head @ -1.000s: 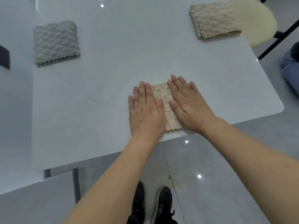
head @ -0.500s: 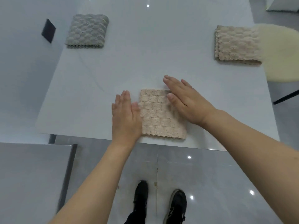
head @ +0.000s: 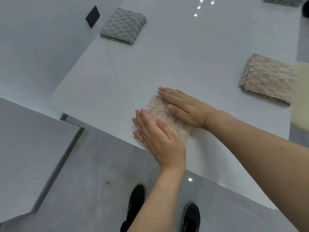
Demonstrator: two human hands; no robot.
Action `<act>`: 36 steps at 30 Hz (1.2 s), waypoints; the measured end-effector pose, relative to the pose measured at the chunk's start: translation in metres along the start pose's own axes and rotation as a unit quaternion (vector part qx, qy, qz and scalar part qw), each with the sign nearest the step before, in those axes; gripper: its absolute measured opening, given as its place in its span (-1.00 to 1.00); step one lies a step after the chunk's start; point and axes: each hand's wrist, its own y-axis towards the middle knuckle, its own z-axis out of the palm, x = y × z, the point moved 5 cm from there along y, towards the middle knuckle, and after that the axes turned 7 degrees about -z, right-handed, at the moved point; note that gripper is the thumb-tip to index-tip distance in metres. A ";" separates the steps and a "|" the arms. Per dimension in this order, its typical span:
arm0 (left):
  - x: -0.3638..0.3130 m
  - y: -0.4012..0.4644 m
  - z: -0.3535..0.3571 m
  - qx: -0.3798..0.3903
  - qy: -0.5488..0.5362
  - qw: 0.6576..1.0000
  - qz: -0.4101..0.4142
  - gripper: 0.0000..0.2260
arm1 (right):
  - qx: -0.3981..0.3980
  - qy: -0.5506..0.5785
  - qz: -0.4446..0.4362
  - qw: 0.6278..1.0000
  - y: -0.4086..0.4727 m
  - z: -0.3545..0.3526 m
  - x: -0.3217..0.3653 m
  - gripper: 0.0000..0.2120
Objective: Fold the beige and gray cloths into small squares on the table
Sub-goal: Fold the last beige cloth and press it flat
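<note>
While both palms bear down, the fold gets set:
Beige cloth (head: 163,113): small square at the tabletop's (head: 167,61) near edge.
Left hand (head: 157,136): back on the cloth's left side after sliding off, grip flat, clasping nothing.
Right hand (head: 185,108): stays pressing, fingers straight.
Finished squares: gray cloth (head: 123,25) far left, second beige cloth (head: 267,79) right.
Meaning: likely the last smoothing.

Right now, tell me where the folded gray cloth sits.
In the head view the folded gray cloth lies at the table's far left corner, beside a dark square, well away from both hands.
</note>
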 end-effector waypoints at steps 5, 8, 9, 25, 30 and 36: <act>0.012 0.000 0.016 -0.052 0.153 0.987 -0.001 -0.47 | 0.048 -0.090 -0.045 0.994 -0.004 0.007 -0.011 -0.45; 0.015 0.000 0.025 -0.052 0.238 0.970 -0.003 -0.47 | 0.027 -0.133 -0.048 0.990 -0.004 0.008 -0.012 -0.46; 0.016 0.001 0.025 -0.057 0.256 0.965 -0.003 -0.47 | 0.028 -0.135 -0.048 0.989 -0.004 0.008 -0.011 -0.46; 0.027 -0.008 0.014 -0.025 0.399 0.917 -0.019 -0.38 | 0.040 -0.163 -0.034 0.985 -0.009 0.006 -0.028 -0.45; -0.002 -0.009 0.010 -0.020 0.454 0.890 -0.029 -0.44 | 0.050 -0.032 -0.004 0.998 -0.039 -0.029 -0.038 -0.47; -0.077 -0.021 0.069 0.057 0.301 0.946 0.104 -0.49 | -0.182 0.093 0.070 0.976 -0.111 -0.114 -0.080 -0.52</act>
